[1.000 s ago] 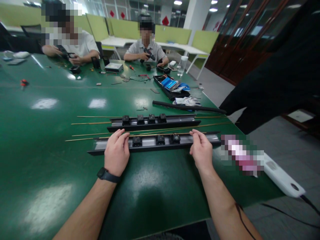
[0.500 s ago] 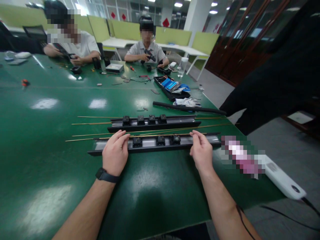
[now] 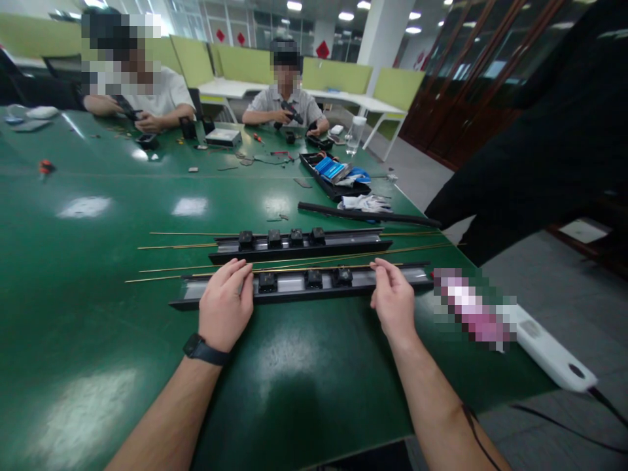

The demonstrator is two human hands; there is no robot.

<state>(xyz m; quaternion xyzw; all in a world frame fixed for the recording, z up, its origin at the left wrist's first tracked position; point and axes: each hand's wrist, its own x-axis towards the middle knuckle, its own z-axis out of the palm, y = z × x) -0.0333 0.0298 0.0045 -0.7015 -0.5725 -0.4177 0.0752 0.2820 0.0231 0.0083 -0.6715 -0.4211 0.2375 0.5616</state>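
Note:
My left hand [image 3: 226,306] and my right hand [image 3: 395,299] are closed, fingertips pinching a thin brass rod [image 3: 294,269] along the back edge of the near black channel [image 3: 294,297]. The left hand partly covers that channel's left portion; the right one is over its right portion. Between them, several small black blocks [image 3: 314,279] sit in the channel's pale trough. Just behind lies a second black channel [image 3: 299,250], also carrying several black blocks [image 3: 273,239]. Other thin brass rods [image 3: 171,269] stick out past the channels on both sides.
A white power strip [image 3: 552,353] lies by the right table edge, near a pixelated pink item [image 3: 471,304]. Farther back are a black bar [image 3: 367,214], gloves [image 3: 366,203] and a black tray [image 3: 333,191]. Two people [image 3: 284,104] [image 3: 142,98] sit across the green table [image 3: 98,261].
Both hands stay in nearly the same place on the rod. The whole view has shifted slightly, with the scene a little lower and to the left.

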